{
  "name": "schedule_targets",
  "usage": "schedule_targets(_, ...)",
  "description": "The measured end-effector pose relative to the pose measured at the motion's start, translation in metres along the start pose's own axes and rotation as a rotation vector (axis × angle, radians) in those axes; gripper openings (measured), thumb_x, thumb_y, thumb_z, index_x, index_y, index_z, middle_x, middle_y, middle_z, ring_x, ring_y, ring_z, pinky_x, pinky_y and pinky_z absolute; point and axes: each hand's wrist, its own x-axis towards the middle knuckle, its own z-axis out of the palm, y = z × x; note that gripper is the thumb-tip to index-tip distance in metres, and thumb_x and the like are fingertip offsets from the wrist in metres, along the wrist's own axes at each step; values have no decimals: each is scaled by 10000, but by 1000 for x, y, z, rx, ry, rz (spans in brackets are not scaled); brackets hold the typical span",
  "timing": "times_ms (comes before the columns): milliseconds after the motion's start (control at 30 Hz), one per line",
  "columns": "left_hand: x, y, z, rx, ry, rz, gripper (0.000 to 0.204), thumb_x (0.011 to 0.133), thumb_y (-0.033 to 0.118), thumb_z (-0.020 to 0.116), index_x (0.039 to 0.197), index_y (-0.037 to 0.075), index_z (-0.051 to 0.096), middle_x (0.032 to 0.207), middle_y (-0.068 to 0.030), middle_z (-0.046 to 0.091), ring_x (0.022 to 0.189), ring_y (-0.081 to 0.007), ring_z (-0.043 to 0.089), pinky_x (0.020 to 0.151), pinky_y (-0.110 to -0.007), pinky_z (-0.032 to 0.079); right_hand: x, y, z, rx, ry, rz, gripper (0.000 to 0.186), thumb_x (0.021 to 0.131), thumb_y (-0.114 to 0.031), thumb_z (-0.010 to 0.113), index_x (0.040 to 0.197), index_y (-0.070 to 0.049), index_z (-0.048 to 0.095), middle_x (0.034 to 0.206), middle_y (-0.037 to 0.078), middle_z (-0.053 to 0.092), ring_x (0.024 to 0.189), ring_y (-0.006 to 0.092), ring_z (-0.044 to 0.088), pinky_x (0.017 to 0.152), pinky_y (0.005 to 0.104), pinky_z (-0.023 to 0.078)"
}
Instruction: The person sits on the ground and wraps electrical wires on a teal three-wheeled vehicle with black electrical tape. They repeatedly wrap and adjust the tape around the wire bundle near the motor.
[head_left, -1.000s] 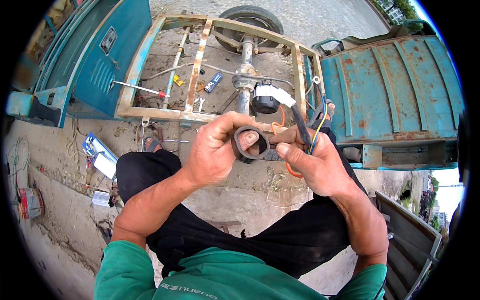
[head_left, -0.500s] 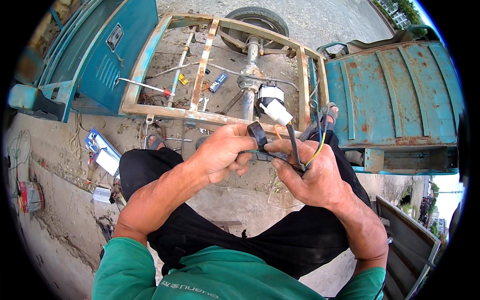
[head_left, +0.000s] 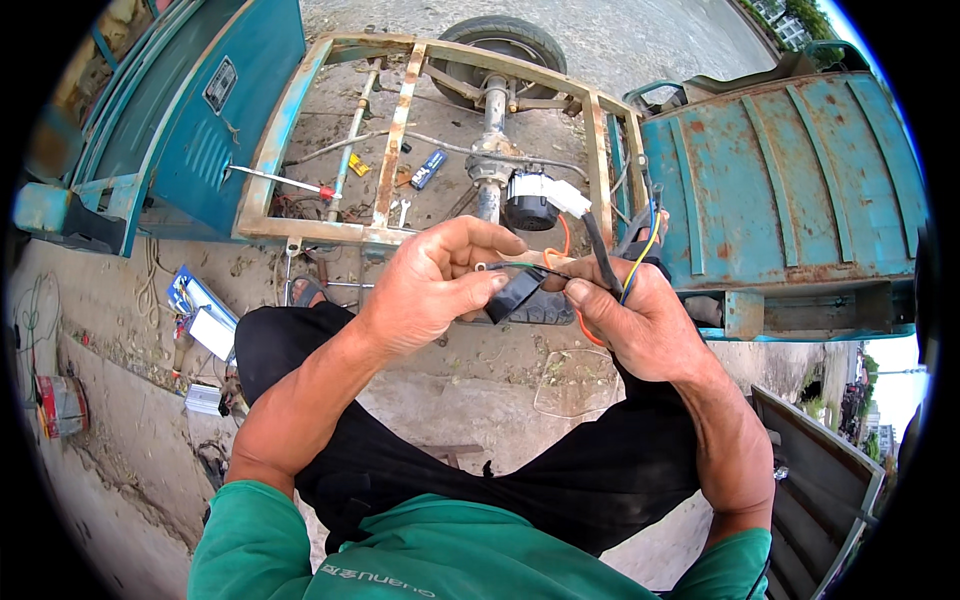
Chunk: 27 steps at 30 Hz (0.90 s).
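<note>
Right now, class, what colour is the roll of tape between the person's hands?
The tape is black, best seen in the head view.

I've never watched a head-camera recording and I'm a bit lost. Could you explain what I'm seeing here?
There is no machine at work, just a person's two bare hands. A wide fisheye camera on the head looks down, so straight edges bend and the forearms enter from below.

The right hand grips a dark cable and thin coloured wires. The left hand is beside a black ring; I can't tell whether it grips it.

Beyond them is a rusty metal frame with a wheel at its far side. On the ground are a wrench and a blue package.
</note>
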Motion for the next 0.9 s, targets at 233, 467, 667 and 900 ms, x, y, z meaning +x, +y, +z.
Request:
schedule_targets(233, 2, -3, -3, 374, -58, 308, 308, 882, -53, 647, 1182, 18, 657, 1001, -63, 686, 866, -107, 635, 758, -278, 521, -3, 2, -6, 139, -65, 108, 246, 1029, -167, 556, 1128, 20, 683, 691, 3, 489, 653, 105, 464, 607, 301, 410)
schedule_targets(467, 4, -3, 0, 451, -51, 596, 231, 912, 4, 697, 1141, 23, 672, 1003, -87, 690, 874, -149, 653, 765, -302, 540, -6, 0, 5, 96, -107, 53, 237, 1022, -179, 584, 1106, 10, 700, 769, 58, 571, 735, 143, 512, 694, 335, 462)
schedule_targets(667, -1, -4, 15, -340, 107, -100, 191, 1014, 229, 608, 1055, 43, 594, 657, -30, 577, 492, -98, 479, 483, -256, 396, -6, 1, 19, -185, 135, -267, 222, 956, -138, 659, 1094, 31, 700, 800, 175, 661, 746, 295, 678, 682, 397, 517)
schedule_targets(900, 3, -3, 13, -159, 127, -155, 116, 1001, 160, 622, 1023, 60, 568, 576, 31, 446, 423, -58, 361, 419, -250, 299, -5, -7, 16, -55, -38, 38, 261, 911, -108, 704, 1102, 63, 659, 793, 132, 691, 742, 199, 691, 678, 354, 535)
